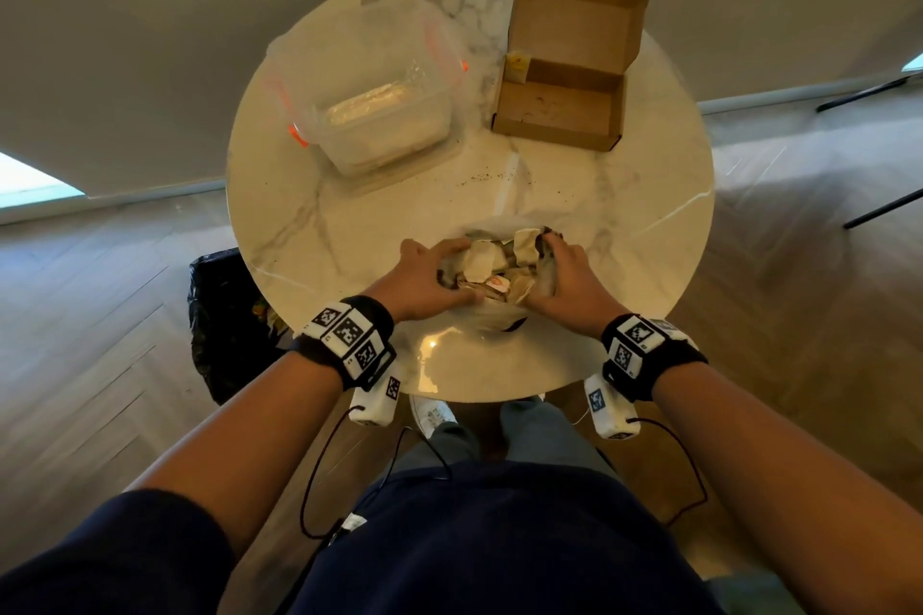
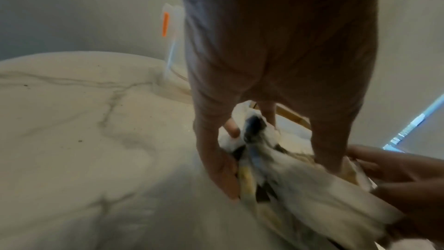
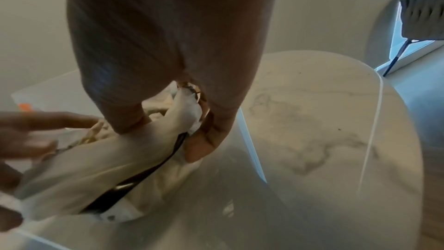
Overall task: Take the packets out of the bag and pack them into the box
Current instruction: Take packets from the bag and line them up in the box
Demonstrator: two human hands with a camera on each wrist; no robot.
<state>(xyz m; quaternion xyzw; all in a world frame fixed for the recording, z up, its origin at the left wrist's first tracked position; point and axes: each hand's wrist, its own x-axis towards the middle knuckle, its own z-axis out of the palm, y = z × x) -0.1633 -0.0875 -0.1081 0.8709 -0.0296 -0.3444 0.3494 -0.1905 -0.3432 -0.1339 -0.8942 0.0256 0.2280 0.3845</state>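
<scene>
A thin white plastic bag (image 1: 499, 322) sits near the front of the round marble table (image 1: 349, 225), its mouth spread wide. Several small beige packets (image 1: 479, 260) fill it. My left hand (image 1: 429, 275) grips the bag's left rim (image 2: 250, 140), fingers curled over the edge. My right hand (image 1: 569, 275) grips the right rim (image 3: 187, 113), thumb outside and fingers inside. An open brown cardboard box (image 1: 554, 115) stands at the back right with its lid up. One yellow-marked packet (image 1: 517, 67) leans in its far left corner.
A clear plastic tub (image 1: 369, 100) with orange clips stands at the back left, holding a wrapped pale stack. Dark crumbs (image 1: 489, 177) speckle the table's middle. A black bin bag (image 1: 225, 315) sits on the floor left of the table.
</scene>
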